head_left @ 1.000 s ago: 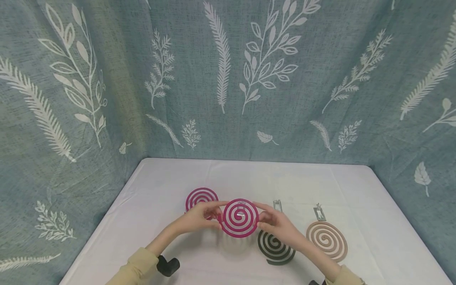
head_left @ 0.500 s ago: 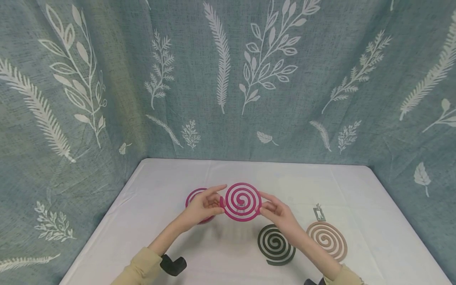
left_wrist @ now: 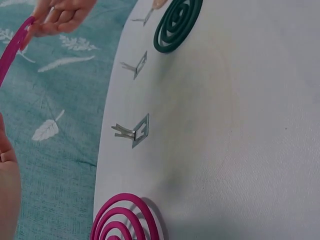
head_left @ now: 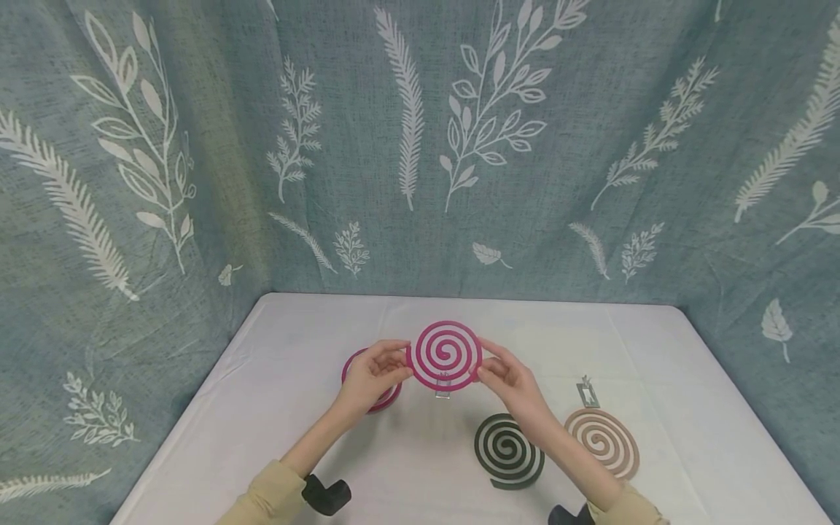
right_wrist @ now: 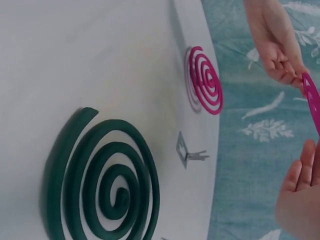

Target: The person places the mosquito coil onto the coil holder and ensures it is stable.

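Observation:
My left hand (head_left: pixel 375 378) and right hand (head_left: pixel 515 385) hold a pink mosquito coil (head_left: pixel 444 355) upright between them, each pinching an opposite side of its rim. The coil is raised over the table, its flat face toward the head camera. In the left wrist view only part of the held coil (left_wrist: pixel 11 52) shows at the edge, with the right hand (left_wrist: pixel 62 15) on it. A second pink mosquito coil (right_wrist: pixel 207 80) sits near the table's far side, partly hidden behind my left hand in the head view. A small metal coil stand (left_wrist: pixel 142 132) stands behind the held coil.
A dark green mosquito coil (head_left: pixel 508 442) lies below my right hand. To its right is a brown mosquito coil (head_left: pixel 599 440), with a metal stand (head_left: pixel 588 392) behind it. Another stand (left_wrist: pixel 141 65) shows in the left wrist view. A patterned curtain (head_left: pixel 420 240) borders the white table (head_left: pixel 315 321).
Both hands have lifted the pink mosquito coil higher and away from the body. The stand behind it now shows below its rim. The coils on the table have not moved.

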`<state>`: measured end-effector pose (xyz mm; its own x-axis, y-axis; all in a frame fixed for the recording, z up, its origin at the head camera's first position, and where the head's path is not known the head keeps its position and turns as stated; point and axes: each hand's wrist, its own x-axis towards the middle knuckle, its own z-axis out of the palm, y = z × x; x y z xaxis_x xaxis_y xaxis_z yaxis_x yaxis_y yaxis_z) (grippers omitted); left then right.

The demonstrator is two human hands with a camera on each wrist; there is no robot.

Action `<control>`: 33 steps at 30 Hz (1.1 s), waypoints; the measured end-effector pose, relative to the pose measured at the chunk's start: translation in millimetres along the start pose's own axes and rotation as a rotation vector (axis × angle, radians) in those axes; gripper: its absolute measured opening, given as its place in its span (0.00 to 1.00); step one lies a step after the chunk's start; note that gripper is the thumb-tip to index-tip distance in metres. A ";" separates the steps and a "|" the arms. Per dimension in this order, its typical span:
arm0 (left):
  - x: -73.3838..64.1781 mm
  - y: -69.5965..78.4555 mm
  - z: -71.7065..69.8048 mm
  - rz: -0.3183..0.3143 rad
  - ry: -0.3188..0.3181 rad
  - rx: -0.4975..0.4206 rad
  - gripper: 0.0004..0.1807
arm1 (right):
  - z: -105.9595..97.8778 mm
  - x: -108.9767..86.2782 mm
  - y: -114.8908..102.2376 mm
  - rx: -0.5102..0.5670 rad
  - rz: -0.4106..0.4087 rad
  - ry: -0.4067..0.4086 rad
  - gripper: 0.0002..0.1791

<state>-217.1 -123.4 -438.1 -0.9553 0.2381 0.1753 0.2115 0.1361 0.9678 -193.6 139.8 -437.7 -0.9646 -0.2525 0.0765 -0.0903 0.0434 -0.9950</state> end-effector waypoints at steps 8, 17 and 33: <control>2.8 2.9 10.3 -0.016 0.097 -0.003 0.25 | 5.4 6.9 -0.1 0.014 -0.006 0.110 0.25; 5.2 -1.0 17.2 -0.004 0.108 -0.038 0.31 | 13.6 11.0 0.7 0.004 -0.012 0.189 0.25; 6.5 -10.6 29.2 0.036 0.177 -0.132 0.30 | 14.3 21.9 8.4 0.051 0.076 0.267 0.20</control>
<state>-219.5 -95.2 -452.5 -0.9714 0.0665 0.2278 0.2284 0.0011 0.9736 -211.9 120.8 -445.3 -0.9999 0.0135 0.0092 -0.0092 0.0024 -1.0000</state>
